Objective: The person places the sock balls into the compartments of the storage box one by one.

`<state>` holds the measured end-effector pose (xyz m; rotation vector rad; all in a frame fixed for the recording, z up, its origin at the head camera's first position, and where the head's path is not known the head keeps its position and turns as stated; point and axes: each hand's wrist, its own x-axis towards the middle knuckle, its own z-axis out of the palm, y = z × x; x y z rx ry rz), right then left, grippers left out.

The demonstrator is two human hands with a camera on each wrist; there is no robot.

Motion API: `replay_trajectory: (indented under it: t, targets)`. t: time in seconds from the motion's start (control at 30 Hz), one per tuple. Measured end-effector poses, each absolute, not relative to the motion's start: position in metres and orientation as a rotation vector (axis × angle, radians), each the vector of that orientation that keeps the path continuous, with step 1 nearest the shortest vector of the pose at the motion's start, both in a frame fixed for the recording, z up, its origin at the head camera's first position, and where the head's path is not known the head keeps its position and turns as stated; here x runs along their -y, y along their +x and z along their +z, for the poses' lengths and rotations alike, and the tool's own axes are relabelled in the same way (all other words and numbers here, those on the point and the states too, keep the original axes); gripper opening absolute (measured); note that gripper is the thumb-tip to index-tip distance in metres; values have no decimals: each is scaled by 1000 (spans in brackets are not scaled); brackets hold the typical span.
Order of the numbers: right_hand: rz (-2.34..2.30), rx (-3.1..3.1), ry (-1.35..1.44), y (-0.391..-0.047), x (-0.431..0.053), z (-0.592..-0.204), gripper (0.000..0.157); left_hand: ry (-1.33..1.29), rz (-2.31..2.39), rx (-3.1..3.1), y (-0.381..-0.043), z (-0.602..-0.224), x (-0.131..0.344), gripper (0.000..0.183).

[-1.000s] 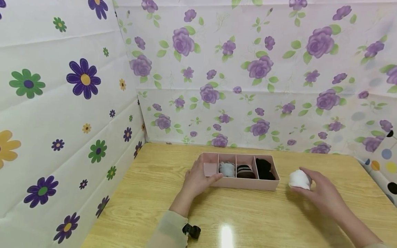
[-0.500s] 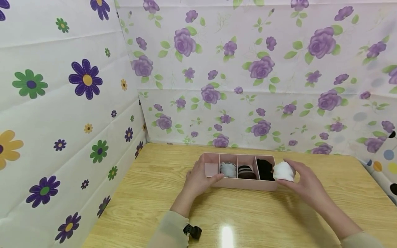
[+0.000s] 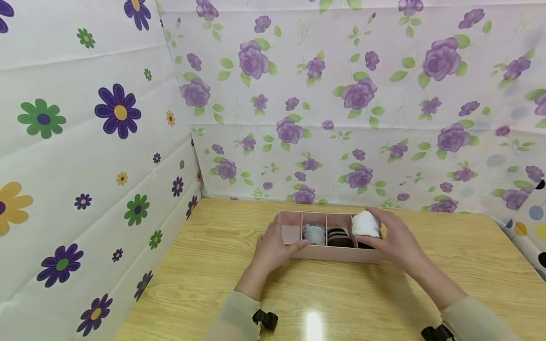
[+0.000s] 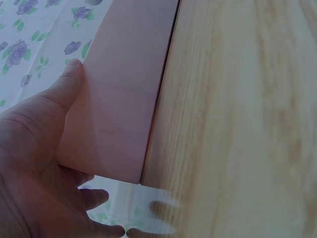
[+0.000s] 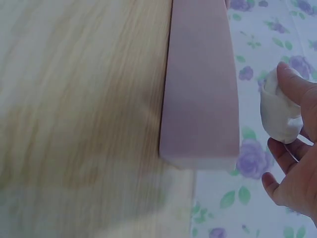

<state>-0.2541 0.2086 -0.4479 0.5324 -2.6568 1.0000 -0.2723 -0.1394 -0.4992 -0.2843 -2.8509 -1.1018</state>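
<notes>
A pink divided storage box (image 3: 337, 254) stands on the table; its leftmost compartment shows no sock. The two middle compartments hold a grey rolled sock (image 3: 314, 234) and a dark striped rolled sock (image 3: 339, 237). My left hand (image 3: 271, 246) holds the box's left end, thumb at the front rim and fingers around the end wall, as the left wrist view (image 4: 44, 148) also shows. With thumb and fingers, my right hand (image 3: 398, 239) pinches a white rolled sock (image 3: 366, 224) above the rightmost compartment. That sock mostly hides a black sock (image 3: 363, 246) inside.
The wooden table (image 3: 204, 274) extends in front of the box and to both sides. A flowered sheet (image 3: 298, 94) hangs behind it, and another flowered sheet (image 3: 85, 166) lines the left side. Dark wrist cameras (image 3: 265, 319) are strapped on at the sleeves.
My right hand has carried the white sock leftward, from beside the box to above its rightmost compartment. My left hand has stayed at the box's left end.
</notes>
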Motion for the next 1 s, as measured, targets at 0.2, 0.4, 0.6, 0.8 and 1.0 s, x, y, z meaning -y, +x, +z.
replay_trajectory:
  t: [0.2,0.4,0.6,0.8,1.0]
  targets:
    - [1039,2666,572,-266,-186,-444,84,-290,-1090,2851,-273,-500,140,125]
    - [1049,2681,583,-277,-165,-445,84,-298,-1096,2850,-272,-500,141,124]
    - [1104,2701,569,-283,-145,-446,82,-317,-1120,2826,-273,-501,141,121]
    - [1164,2707,606,-289,-125,-448,82,-324,-1125,2823,-273,-501,142,121]
    - [1168,2717,630,-298,-106,-452,78,-328,-1116,2823,-273,-500,141,121]
